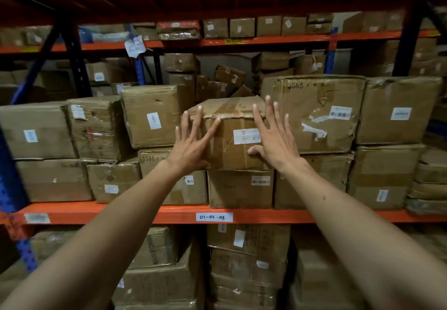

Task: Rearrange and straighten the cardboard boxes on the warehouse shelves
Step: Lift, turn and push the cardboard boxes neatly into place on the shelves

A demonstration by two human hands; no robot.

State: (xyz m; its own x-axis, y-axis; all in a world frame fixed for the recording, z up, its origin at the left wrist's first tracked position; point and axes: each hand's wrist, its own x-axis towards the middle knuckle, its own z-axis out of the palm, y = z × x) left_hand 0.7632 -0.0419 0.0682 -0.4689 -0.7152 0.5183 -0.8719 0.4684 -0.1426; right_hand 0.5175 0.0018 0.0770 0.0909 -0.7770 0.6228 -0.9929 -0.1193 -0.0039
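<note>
With my left hand (pixel 191 145) and right hand (pixel 273 138) spread flat and grasping nothing against the front of the small box (pixel 232 150) between them on the shelf (pixel 145 214), I should push evenly with both palms, though its back edge is hidden from me.

Brown boxes (pixel 232 140) with white labels (pixel 246 136) sit on an orange shelf beam (pixel 145 213). Uprights (pixel 9 189) are blue. The beam's tag (pixel 214 217) is white with black writing.
</note>
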